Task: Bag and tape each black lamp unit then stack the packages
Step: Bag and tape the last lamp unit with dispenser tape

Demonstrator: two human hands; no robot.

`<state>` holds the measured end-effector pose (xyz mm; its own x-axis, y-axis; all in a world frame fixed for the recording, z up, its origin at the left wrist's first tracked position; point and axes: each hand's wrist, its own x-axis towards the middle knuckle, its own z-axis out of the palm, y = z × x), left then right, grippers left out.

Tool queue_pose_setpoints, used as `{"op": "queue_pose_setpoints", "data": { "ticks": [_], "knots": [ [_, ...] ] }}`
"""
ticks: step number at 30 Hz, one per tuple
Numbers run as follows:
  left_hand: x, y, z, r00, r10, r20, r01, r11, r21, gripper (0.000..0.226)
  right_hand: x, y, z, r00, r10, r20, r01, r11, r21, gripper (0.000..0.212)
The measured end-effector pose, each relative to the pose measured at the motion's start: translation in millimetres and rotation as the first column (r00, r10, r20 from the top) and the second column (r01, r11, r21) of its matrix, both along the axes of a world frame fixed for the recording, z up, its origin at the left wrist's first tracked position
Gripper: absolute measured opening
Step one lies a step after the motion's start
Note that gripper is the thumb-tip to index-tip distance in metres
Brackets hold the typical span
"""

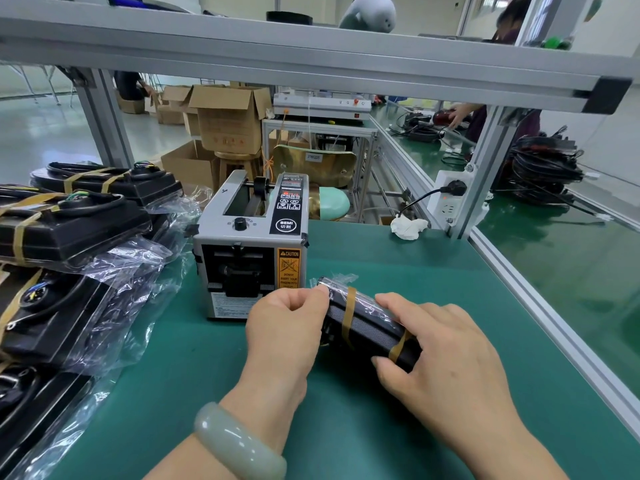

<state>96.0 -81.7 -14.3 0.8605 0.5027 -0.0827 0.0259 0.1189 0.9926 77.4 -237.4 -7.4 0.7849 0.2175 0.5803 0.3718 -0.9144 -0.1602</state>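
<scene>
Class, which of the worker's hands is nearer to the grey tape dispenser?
Left. The left hand sits right in front of the tape dispenser; the right hand holds the bagged lamp unit farther to the right.

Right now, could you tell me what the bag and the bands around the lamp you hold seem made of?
The bag looks like thin clear plastic film, glossy and crinkled with glints. The bands are probably brownish translucent adhesive tape; the lamp shows through.
</scene>
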Motion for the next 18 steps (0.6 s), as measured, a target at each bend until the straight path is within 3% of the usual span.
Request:
{"op": "queue_pose_setpoints", "data": {
  "ticks": [7,18],
  "knots": [
    [-1.4,4.4,1.7,0.994,0.014,0.105,-0.038,0.971,0.236,0.020,1.1,-0.5,-0.6,1.000,0.024,0.009,-0.024,1.000,0.017,0.068],
    [-0.2,10.3,3.8,0.998,0.009,0.066,-0.034,0.919,0.393,0.018,0.7,0.8,0.5,0.999,0.027,-0.022,-0.027,0.999,0.018,0.067]
  ]
}}
